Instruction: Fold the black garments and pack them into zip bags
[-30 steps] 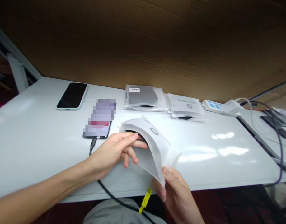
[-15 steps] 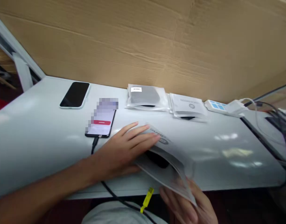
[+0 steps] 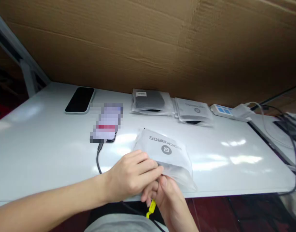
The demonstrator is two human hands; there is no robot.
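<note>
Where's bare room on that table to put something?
The glossy white tabletop is bare left of the black rectangular phone and lit smartphone, and right of the near frosted plastic pouch. The back, along brown cardboard, is crowded with more frosted pouches and a white block; the left hand and right hand fill front centre.

Frosted translucent white plastic pouch [image 3: 168,156], roughly rectangular, dark grey ROCKBROS lettering and round logo facing up, near side puffed and held, set askew over the glossy white bench [image 3: 53,154], close to the bench's front edge
</note>
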